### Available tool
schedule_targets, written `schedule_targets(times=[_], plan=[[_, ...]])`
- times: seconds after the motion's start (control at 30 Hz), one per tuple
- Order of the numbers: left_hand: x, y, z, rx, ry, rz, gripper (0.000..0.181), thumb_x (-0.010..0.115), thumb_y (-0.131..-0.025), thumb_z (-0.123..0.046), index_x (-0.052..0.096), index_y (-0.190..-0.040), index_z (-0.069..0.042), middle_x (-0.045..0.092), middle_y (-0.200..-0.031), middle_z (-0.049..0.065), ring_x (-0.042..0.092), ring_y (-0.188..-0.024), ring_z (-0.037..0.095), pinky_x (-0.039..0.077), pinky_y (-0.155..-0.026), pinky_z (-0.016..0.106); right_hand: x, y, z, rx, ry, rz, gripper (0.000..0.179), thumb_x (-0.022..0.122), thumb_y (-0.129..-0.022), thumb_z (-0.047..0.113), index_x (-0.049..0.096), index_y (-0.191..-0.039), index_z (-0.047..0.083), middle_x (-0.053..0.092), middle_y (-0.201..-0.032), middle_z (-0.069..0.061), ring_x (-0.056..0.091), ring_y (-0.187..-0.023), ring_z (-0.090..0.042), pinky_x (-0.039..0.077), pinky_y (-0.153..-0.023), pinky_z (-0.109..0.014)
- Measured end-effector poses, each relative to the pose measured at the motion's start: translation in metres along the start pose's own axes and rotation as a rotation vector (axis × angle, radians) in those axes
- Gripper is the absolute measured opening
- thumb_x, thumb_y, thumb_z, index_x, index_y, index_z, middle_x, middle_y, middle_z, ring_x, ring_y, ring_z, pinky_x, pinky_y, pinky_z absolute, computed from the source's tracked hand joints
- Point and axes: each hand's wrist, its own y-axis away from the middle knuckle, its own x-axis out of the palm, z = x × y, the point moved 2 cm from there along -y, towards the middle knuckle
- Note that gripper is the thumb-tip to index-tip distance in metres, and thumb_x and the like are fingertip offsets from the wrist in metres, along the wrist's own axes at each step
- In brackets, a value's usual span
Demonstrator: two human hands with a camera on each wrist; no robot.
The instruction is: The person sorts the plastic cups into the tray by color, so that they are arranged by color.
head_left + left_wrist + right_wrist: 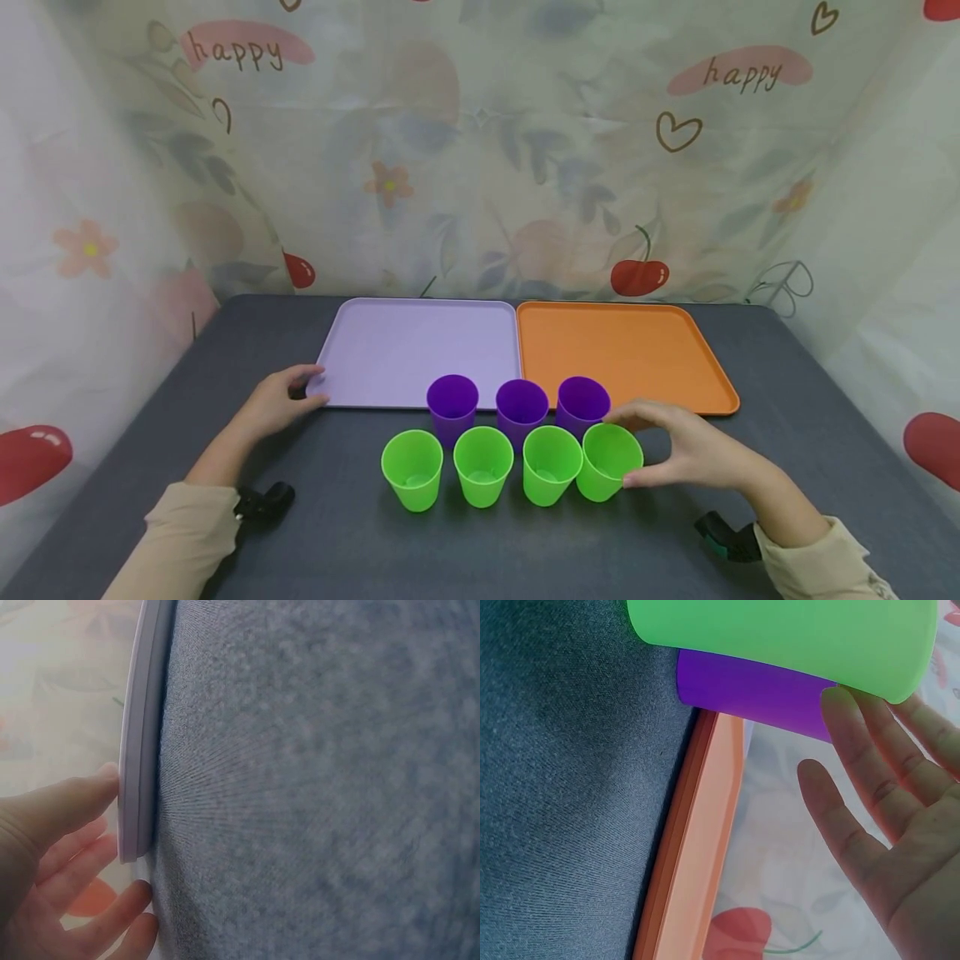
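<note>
Four views of bright green cups stand in a front row in the head view, at the right end of which is one green cup (611, 463). My right hand (686, 446) is beside this cup, thumb near its front side and fingers by its back rim; in the right wrist view the fingers (885, 780) look fairly straight. Behind the row stand three purple cups (453, 408). My left hand (276, 402) is at the front left corner of a lilac tray (420, 354). In the left wrist view its thumb touches the tray's edge (133, 765), other fingers loosely bent below.
An orange tray (622, 350) lies right of the lilac one, their short sides meeting. Both lie on a dark grey tabletop (337, 542). A patterned curtain (480, 167) hangs behind and along the sides. A thin cable loop (787, 279) shows at the back right.
</note>
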Motion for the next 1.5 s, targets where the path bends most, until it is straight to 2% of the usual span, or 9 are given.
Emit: schedule_targets(times=[0.13, 0.37, 0.63, 0.77, 0.93, 1.23, 1.5], plan=[[0.000, 0.000, 0.001, -0.004, -0.001, 0.004, 0.051, 0.067, -0.085, -0.022, 0.052, -0.126, 0.005, 0.051, -0.127, 0.033, 0.051, -0.115, 0.048, 0.040, -0.095, 0.058, 0.000, 0.000, 0.001, -0.050, 0.029, -0.018, 0.052, 0.081, -0.072, 0.027, 0.058, -0.118, 0.015, 0.064, -0.107, 0.006, 0.058, -0.094, -0.004, 0.050, -0.081, -0.027], [0.000, -0.001, 0.001, -0.004, 0.005, 0.009, 0.050, 0.066, -0.086, -0.022, 0.052, -0.126, 0.005, 0.051, -0.128, 0.033, 0.051, -0.115, 0.048, 0.040, -0.096, 0.058, -0.011, 0.001, 0.011, -0.066, 0.057, -0.029, 0.055, 0.081, -0.071, 0.026, 0.057, -0.120, 0.016, 0.063, -0.109, 0.009, 0.057, -0.094, -0.002, 0.048, -0.081, -0.022], [0.000, -0.002, 0.002, -0.025, 0.007, 0.021, 0.051, 0.065, -0.086, -0.023, 0.051, -0.128, 0.003, 0.049, -0.130, 0.033, 0.050, -0.117, 0.047, 0.039, -0.096, 0.058, -0.030, -0.003, 0.027, -0.121, -0.003, -0.002, 0.054, 0.080, -0.072, 0.018, 0.056, -0.121, 0.016, 0.062, -0.112, 0.006, 0.057, -0.100, -0.003, 0.047, -0.087, -0.018], [0.000, -0.002, 0.002, -0.027, 0.005, 0.022, 0.051, 0.066, -0.086, -0.023, 0.051, -0.128, 0.003, 0.049, -0.131, 0.033, 0.050, -0.117, 0.048, 0.039, -0.096, 0.058, -0.039, -0.008, 0.033, -0.127, -0.007, 0.010, 0.055, 0.081, -0.071, 0.017, 0.056, -0.120, 0.016, 0.062, -0.111, 0.008, 0.056, -0.099, -0.003, 0.047, -0.086, -0.019], [0.000, -0.001, 0.002, -0.027, 0.004, 0.016, 0.051, 0.066, -0.086, -0.023, 0.051, -0.127, 0.003, 0.049, -0.130, 0.033, 0.050, -0.117, 0.048, 0.040, -0.096, 0.058, -0.049, -0.016, 0.038, -0.141, 0.039, 0.008, 0.053, 0.081, -0.071, 0.017, 0.057, -0.119, 0.018, 0.061, -0.109, 0.012, 0.055, -0.095, -0.002, 0.047, -0.082, -0.019], [0.000, -0.002, 0.002, -0.025, 0.003, 0.021, 0.051, 0.066, -0.086, -0.022, 0.051, -0.128, 0.004, 0.049, -0.130, 0.033, 0.050, -0.116, 0.048, 0.039, -0.096, 0.058, -0.066, -0.031, 0.042, -0.193, 0.106, -0.012, 0.057, 0.082, -0.068, 0.013, 0.058, -0.119, 0.018, 0.062, -0.113, 0.012, 0.057, -0.099, -0.001, 0.048, -0.084, -0.020], [0.000, -0.001, 0.002, -0.036, 0.009, 0.031, 0.052, 0.066, -0.086, -0.023, 0.050, -0.128, 0.003, 0.048, -0.131, 0.033, 0.048, -0.118, 0.048, 0.039, -0.097, 0.059, -0.074, -0.046, 0.039, -0.219, 0.085, -0.029, 0.056, 0.082, -0.068, 0.008, 0.059, -0.118, 0.014, 0.064, -0.110, 0.008, 0.059, -0.099, -0.003, 0.047, -0.085, -0.017]])
